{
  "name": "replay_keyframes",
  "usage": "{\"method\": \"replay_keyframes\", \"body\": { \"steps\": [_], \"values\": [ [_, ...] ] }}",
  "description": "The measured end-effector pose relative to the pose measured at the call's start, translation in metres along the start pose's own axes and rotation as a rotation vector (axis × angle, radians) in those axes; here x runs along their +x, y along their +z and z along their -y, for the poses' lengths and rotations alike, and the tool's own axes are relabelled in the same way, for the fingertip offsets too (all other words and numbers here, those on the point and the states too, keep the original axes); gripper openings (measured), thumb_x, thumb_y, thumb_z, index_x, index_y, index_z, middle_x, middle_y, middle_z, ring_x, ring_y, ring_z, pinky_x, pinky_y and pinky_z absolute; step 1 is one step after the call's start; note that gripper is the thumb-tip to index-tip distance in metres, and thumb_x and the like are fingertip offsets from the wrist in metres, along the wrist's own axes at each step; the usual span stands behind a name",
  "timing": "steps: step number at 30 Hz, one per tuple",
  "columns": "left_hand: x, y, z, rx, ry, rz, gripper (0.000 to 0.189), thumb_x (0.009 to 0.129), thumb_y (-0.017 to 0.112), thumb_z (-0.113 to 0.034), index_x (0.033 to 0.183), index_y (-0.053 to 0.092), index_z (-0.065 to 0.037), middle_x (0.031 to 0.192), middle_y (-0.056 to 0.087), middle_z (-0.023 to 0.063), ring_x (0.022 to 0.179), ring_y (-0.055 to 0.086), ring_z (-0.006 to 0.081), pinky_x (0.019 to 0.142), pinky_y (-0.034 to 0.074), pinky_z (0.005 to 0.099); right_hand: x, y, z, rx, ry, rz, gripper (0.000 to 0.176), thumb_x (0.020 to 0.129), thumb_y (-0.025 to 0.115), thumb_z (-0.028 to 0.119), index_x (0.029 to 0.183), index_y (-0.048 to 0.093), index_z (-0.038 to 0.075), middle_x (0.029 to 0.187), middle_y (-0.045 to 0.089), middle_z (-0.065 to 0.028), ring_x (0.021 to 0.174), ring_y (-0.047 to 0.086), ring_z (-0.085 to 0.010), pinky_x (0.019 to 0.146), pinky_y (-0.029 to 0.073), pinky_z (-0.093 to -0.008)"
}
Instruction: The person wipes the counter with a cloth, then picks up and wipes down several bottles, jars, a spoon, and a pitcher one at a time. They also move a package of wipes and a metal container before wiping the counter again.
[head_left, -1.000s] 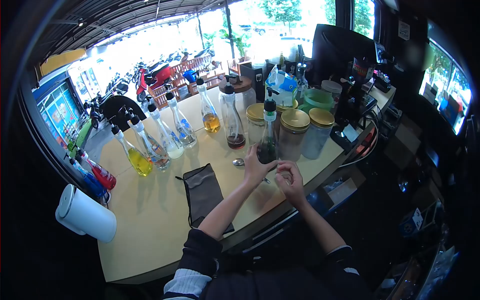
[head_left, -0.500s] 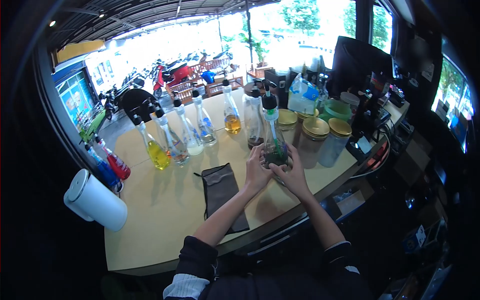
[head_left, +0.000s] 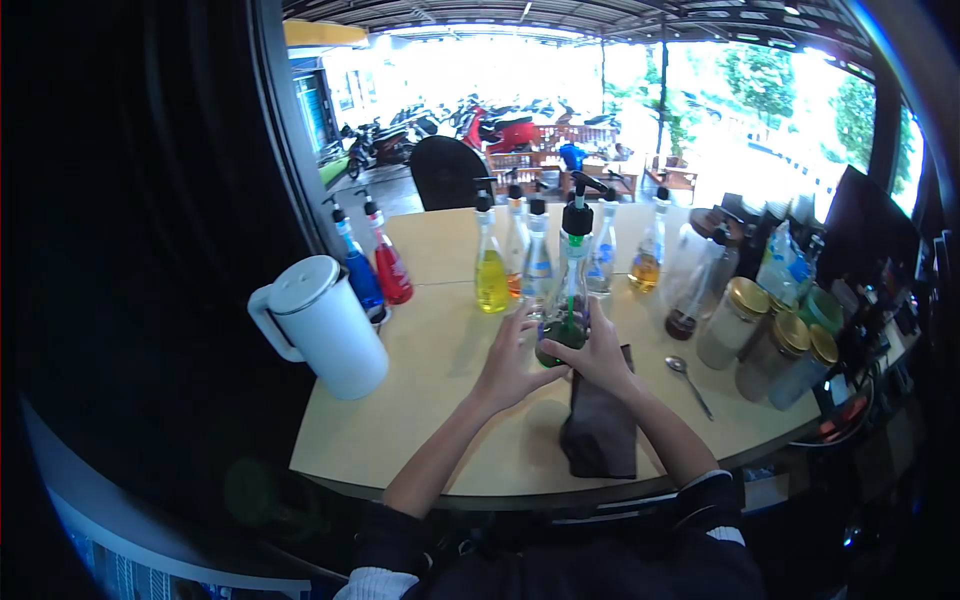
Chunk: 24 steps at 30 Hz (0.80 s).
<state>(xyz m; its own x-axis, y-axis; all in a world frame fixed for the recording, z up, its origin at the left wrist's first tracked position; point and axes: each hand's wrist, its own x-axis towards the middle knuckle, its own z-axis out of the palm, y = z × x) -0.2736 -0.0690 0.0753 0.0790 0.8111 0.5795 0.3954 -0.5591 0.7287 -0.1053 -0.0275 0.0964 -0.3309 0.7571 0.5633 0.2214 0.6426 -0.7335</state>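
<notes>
Green pump bottle (head_left: 566, 325) is pointing upright over the tabletop (head_left: 365, 430); your left hand (head_left: 510, 370) and right hand (head_left: 602, 358) are grasping its lower part in their grip, with the dark cloth (head_left: 603, 425) lying nearer you.

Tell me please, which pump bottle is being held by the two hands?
The pump bottle with the green tube, between the left hand and right hand; the other bottles stand on the table.
</notes>
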Motion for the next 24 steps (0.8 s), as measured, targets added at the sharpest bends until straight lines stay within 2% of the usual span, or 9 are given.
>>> {"method": "replay_keyframes", "body": {
  "steps": [1,2,3,5,8,11,18,21,24],
  "values": [
    [-0.009,-0.020,0.006,0.095,-0.008,-0.010,0.094,0.067,0.083,-0.025,0.140,0.028,-0.006,0.128,0.046,0.0148,0.114,0.052,0.0297,0.095,0.045,0.0413,0.010,0.014,0.000,0.044,0.003,0.031,0.073,0.068,0.081,0.027,0.120,0.040,-0.002,0.105,0.062,-0.0202,0.100,0.063,-0.0291,0.087,0.049,-0.0386],
    [-0.018,-0.037,0.021,0.030,-0.131,-0.034,0.082,0.075,0.077,-0.033,0.139,0.033,-0.006,0.129,0.047,0.0182,0.119,0.049,0.0303,0.100,0.040,0.0435,0.021,0.028,0.002,0.060,-0.001,0.052,0.074,0.068,0.082,0.029,0.121,0.040,-0.002,0.111,0.059,-0.0218,0.106,0.060,-0.0299,0.091,0.047,-0.0392],
    [-0.027,-0.055,0.043,0.038,-0.139,-0.037,0.082,0.075,0.077,-0.033,0.139,0.033,-0.006,0.129,0.047,0.0182,0.119,0.049,0.0303,0.100,0.040,0.0435,0.034,0.044,-0.003,0.070,0.000,0.058,0.074,0.068,0.082,0.029,0.121,0.040,-0.002,0.111,0.059,-0.0218,0.106,0.060,-0.0299,0.091,0.047,-0.0392],
    [-0.045,-0.082,0.088,0.348,-0.299,0.050,0.066,0.081,0.068,-0.040,0.132,0.045,-0.005,0.129,0.049,0.0199,0.123,0.046,0.0302,0.101,0.039,0.0450,0.059,0.078,-0.017,0.133,-0.054,0.079,0.076,0.067,0.083,0.031,0.122,0.041,-0.002,0.116,0.057,-0.0216,0.110,0.057,-0.0301,0.094,0.045,-0.0395],
    [-0.065,-0.101,0.124,0.431,-0.360,0.098,0.059,0.083,0.062,-0.047,0.124,0.055,-0.005,0.130,0.050,0.0179,0.125,0.044,0.0295,0.103,0.035,0.0455,0.096,0.121,-0.015,0.165,-0.063,0.130,0.077,0.064,0.084,0.034,0.120,0.043,-0.002,0.112,0.059,-0.0211,0.106,0.059,-0.0300,0.091,0.046,-0.0379],
    [-0.070,-0.105,0.132,0.583,-0.303,0.114,0.056,0.081,0.065,-0.043,0.119,0.058,-0.003,0.130,0.052,0.0148,0.123,0.047,0.0289,0.104,0.032,0.0439,0.135,0.161,-0.030,0.102,-0.067,0.173,0.078,0.061,0.085,0.035,0.117,0.045,-0.002,0.107,0.060,-0.0218,0.101,0.061,-0.0301,0.087,0.046,-0.0372],
    [-0.073,-0.107,0.142,0.553,-0.266,0.146,0.057,0.080,0.065,-0.043,0.120,0.056,-0.004,0.132,0.051,0.0126,0.124,0.046,0.0265,0.104,0.029,0.0450,0.183,0.227,-0.078,0.075,0.017,0.251,0.079,0.058,0.086,0.032,0.117,0.046,0.000,0.104,0.060,-0.0187,0.099,0.059,-0.0277,0.087,0.046,-0.0373],
    [-0.074,-0.106,0.136,0.597,-0.244,0.136,0.055,0.081,0.064,-0.042,0.121,0.055,-0.005,0.133,0.051,0.0123,0.125,0.045,0.0261,0.105,0.028,0.0445,0.195,0.247,-0.106,0.144,0.029,0.214,0.080,0.056,0.087,0.031,0.118,0.047,0.000,0.105,0.059,-0.0161,0.101,0.058,-0.0252,0.089,0.045,-0.0367],
    [-0.075,-0.106,0.127,0.601,-0.244,0.150,0.050,0.085,0.062,-0.035,0.123,0.051,-0.005,0.134,0.047,0.0127,0.128,0.040,0.0248,0.108,0.024,0.0440,0.201,0.258,-0.125,0.199,0.100,0.266,0.078,0.057,0.087,0.021,0.119,0.045,0.001,0.114,0.055,-0.0118,0.107,0.054,-0.0211,0.092,0.045,-0.0353]
  ]
}}
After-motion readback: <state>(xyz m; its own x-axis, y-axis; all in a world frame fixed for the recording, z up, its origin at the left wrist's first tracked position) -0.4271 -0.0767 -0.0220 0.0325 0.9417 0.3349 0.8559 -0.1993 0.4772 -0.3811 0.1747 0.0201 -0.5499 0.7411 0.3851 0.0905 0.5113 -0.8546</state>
